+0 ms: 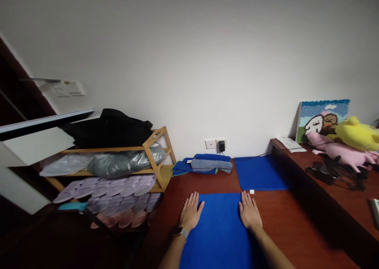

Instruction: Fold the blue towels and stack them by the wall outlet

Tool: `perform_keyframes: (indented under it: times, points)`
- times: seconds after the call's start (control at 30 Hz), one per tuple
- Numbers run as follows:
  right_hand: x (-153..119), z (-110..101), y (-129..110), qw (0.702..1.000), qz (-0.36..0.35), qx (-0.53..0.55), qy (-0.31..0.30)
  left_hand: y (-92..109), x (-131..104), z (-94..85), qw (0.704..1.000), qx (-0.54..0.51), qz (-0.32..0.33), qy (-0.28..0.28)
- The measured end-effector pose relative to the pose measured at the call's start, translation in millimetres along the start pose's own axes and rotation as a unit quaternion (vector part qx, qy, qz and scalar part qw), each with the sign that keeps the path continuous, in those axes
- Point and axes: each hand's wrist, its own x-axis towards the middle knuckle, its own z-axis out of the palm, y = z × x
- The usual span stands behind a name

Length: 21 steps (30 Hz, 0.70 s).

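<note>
A blue cloth (219, 229) is spread flat on the reddish-brown table (284, 225). My left hand (191, 213) lies flat at the cloth's far left edge, fingers stretched forward, a watch on its wrist. At the far right edge, my right hand (249, 210) rests flat with its fingers pointing away. Beyond it, near a small white tag, lies another flat blue cloth (260, 173). Against the wall, left of that, folded blue cloths (182, 167) sit with a rolled grey cloth (211, 165) on top.
Left stands a wooden rack (164, 174) with slippers (127, 186), bagged items and a black bag (112, 131). A raised surface (346, 194) on the right holds plush toys (340, 150), cables and a picture (324, 117). A plug (222, 145) is in the wall socket.
</note>
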Motion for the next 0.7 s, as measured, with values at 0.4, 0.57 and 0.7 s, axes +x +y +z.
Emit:
perform_keyframes:
  times: [0.4,0.57,0.7]
  points:
    - [0,3,0,1.0,-0.005,-0.001,0.012,0,0,-1.9,1.0,0.013,-0.003,0.018]
    - [0,1,0,1.0,-0.004,-0.003,0.008,68,-4,-4.8,0.993,-0.012,0.079,0.092]
    - [0,1,1,1.0,-0.015,-0.027,-0.001,146,-10,18.8,0.976,-0.051,0.204,0.046]
